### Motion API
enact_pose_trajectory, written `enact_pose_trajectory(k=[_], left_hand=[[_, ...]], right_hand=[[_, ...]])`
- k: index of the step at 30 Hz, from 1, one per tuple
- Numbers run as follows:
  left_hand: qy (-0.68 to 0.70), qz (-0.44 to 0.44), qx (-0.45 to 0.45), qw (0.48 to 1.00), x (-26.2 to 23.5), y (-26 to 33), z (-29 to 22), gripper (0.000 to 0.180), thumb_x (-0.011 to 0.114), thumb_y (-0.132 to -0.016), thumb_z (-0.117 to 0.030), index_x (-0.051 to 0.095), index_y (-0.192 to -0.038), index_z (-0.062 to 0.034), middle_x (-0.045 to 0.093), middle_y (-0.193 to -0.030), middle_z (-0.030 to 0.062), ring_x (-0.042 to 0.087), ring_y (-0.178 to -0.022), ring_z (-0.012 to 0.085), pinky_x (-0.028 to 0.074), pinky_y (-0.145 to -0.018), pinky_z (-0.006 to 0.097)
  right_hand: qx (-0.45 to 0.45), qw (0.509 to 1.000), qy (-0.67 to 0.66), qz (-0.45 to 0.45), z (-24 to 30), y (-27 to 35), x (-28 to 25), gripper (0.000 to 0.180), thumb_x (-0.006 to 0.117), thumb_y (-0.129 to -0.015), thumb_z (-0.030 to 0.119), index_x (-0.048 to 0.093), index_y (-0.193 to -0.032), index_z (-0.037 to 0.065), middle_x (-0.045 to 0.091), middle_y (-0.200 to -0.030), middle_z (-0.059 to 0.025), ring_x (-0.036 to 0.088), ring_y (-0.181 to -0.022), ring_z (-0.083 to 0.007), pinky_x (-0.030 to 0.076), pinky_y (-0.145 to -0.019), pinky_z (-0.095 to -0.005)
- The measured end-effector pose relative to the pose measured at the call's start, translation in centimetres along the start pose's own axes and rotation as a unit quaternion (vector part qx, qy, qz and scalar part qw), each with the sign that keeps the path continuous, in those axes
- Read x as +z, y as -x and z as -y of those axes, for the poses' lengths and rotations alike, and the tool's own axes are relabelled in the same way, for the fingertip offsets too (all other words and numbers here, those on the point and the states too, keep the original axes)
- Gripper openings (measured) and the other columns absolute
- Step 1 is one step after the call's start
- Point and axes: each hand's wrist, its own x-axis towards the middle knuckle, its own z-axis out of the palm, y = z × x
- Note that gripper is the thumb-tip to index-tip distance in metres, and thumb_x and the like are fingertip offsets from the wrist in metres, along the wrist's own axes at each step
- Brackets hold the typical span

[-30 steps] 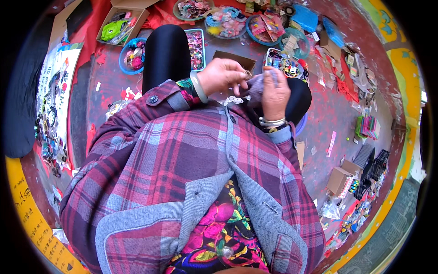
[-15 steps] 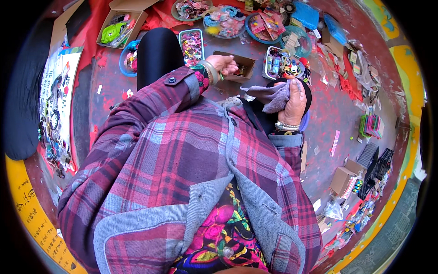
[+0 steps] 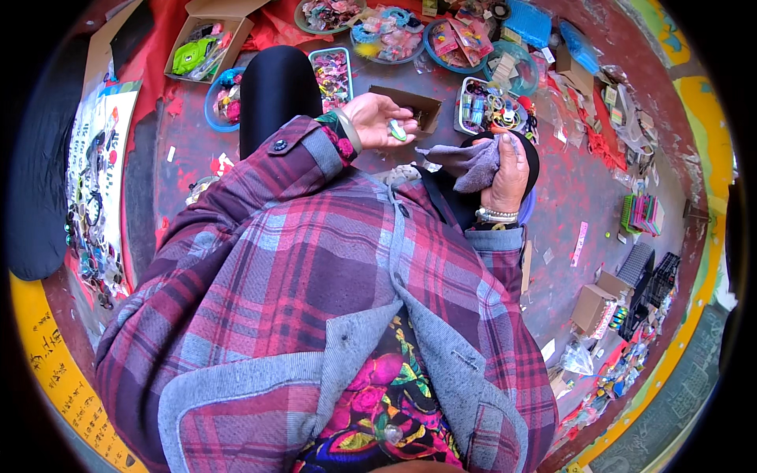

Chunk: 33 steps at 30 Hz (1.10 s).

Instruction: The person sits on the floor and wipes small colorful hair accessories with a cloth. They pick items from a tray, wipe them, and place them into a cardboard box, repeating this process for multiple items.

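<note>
My left hand is stretched forward, palm up, with a small pale green piece lying in its fingers. It hovers just left of an open brown cardboard box. My right hand rests over my dark knee and grips a crumpled grey cloth. A beaded bracelet sits on the right wrist. My plaid jacket fills the lower half of the view.
Trays and bowls of small colourful trinkets lie ahead on the red-brown floor. A narrow tray and a blue bowl stand left of the box. Small boxes and bags lie to the right, a printed sheet to the left.
My hands were together near my chest. The left hand has reached forward toward the cardboard box with the small piece, and the right has moved out to the knee with the cloth.
</note>
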Motion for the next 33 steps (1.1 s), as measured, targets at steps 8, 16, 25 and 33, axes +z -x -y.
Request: enact_pose_trajectory(k=[8,16,25,33], left_hand=[[-0.127,0.169,0.101,0.972,0.0,3.0,0.2,0.034,0.036,-0.076,0.016,0.047,-0.108,0.0119,0.050,-0.113,0.0207,0.049,-0.112,0.0306,0.042,-0.096,0.033],[-0.169,0.173,0.115,0.963,0.7,5.4,0.9,0.024,0.043,-0.090,-0.003,0.047,-0.111,0.0090,0.053,-0.112,0.0194,0.054,-0.107,0.0273,0.050,-0.086,0.026],[-0.183,0.193,0.135,0.955,1.2,6.3,1.4,0.019,0.046,-0.092,-0.015,0.051,-0.102,-0.0004,0.062,-0.097,0.0143,0.063,-0.085,0.0195,0.052,-0.073,0.023],[-0.199,0.157,0.179,0.951,1.0,4.3,3.2,0.020,0.056,-0.086,-0.016,0.058,-0.100,-0.0020,0.062,-0.090,0.0049,0.058,-0.080,0.0119,0.048,-0.072,0.024]], right_hand=[[0.039,0.999,-0.028,0.023,-0.5,0.2,0.0,0.028,0.051,-0.089,0.022,0.050,-0.104,-0.002,0.062,-0.083,-0.0152,0.060,-0.073,-0.0187,0.048,-0.068,-0.0294],[0.091,0.980,-0.113,0.138,0.1,1.0,1.3,0.039,0.052,-0.087,0.015,0.038,-0.119,0.000,0.054,-0.108,-0.0200,0.055,-0.097,-0.0240,0.044,-0.087,-0.0350],[0.070,0.974,-0.164,0.141,1.9,1.3,2.0,0.042,0.056,-0.084,0.010,0.043,-0.120,-0.005,0.052,-0.118,-0.0136,0.050,-0.109,-0.0236,0.037,-0.096,-0.0372],[0.000,0.975,0.082,0.205,0.5,2.3,6.3,0.034,0.061,-0.083,0.010,0.054,-0.115,0.001,0.060,-0.102,-0.0059,0.056,-0.089,-0.0100,0.045,-0.078,-0.0225]])
